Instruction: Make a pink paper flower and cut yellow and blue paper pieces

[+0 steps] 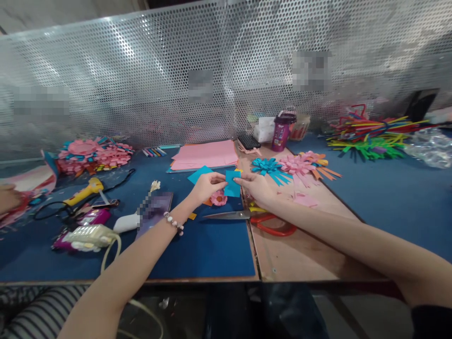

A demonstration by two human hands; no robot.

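A small blue paper piece [232, 183] is held above the table between both hands. My left hand [207, 186] pinches its left edge, and my right hand [256, 187] pinches its right edge. Another blue paper piece [198, 174] lies flat just behind my left hand. A small pink paper flower [219, 198] lies under the held piece. Red-handled scissors [254, 218] rest on the table just below my hands, blades pointing left.
A pink paper stack [206, 155] lies behind. Blue [269, 166] and pink [298, 165] paper flowers sit at right, more flowers [93, 153] far left. A yellow glue gun [84, 191], a purple cup [281, 131] and coloured paper strips [370, 136] stand around. Another person's hand [7, 197] shows at left.
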